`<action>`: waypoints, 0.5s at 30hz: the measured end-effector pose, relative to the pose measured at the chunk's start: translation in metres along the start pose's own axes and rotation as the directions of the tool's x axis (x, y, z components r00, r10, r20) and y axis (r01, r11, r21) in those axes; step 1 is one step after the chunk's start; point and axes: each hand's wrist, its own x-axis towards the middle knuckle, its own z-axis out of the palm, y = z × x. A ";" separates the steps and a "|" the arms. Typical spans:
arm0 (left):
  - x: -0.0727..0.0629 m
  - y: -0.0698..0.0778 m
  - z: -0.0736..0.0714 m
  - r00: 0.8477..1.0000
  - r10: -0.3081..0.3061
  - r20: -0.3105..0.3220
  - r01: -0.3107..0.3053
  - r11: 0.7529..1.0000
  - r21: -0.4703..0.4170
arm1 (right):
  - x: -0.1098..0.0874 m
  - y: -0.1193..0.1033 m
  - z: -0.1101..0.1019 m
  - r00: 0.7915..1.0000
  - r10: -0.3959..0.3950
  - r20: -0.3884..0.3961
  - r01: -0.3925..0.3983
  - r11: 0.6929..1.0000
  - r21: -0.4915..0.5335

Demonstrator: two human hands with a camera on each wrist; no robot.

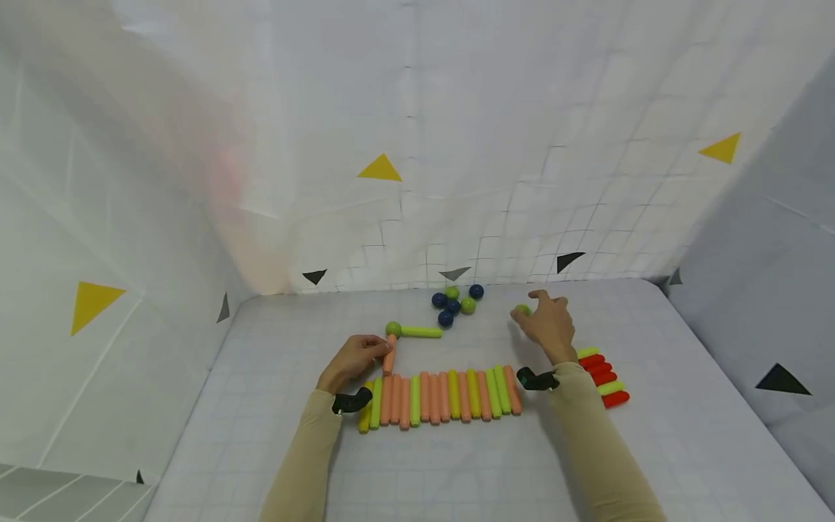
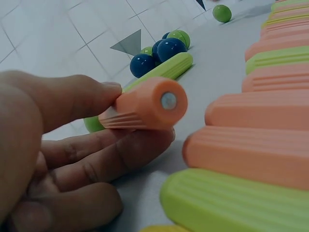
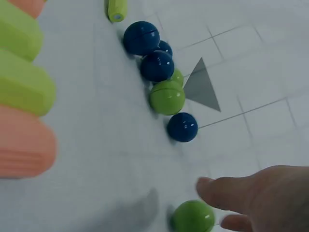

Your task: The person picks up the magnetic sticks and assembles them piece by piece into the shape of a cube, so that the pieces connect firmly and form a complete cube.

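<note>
My left hand [image 1: 355,359] pinches a salmon-coloured magnetic rod [image 2: 145,104] between thumb and fingers; a round metal tip shows on its near end. At the far end of that rod sits a green ball [image 1: 393,329], with a lime-green rod [image 1: 421,332] extending right from it. On the right, my right hand [image 1: 549,324] reaches over the table with fingers spread. Its thumb and fingers are right beside a lone green ball [image 3: 193,217], not closed around it.
A cluster of dark blue balls [image 1: 446,319] and green balls [image 1: 467,305] lies toward the back wall. In front of the hands runs a row of salmon, yellow and lime rods [image 1: 435,399]. Several red rods [image 1: 615,399] and lime ones lie beside the right forearm.
</note>
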 end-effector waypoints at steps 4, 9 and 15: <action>-0.001 -0.001 0.000 1.000 0.011 0.005 -0.011 1.000 -0.006 | 0.000 0.011 0.006 0.985 -0.028 0.170 0.028 1.000 0.002; -0.001 -0.002 0.002 0.999 0.035 0.006 -0.035 0.999 -0.011 | 0.000 0.010 0.017 0.962 -0.120 0.245 0.111 0.993 0.050; 0.000 -0.002 0.001 1.000 0.027 -0.004 -0.027 1.000 -0.002 | -0.001 -0.004 0.031 0.911 -0.263 0.316 0.247 0.965 0.090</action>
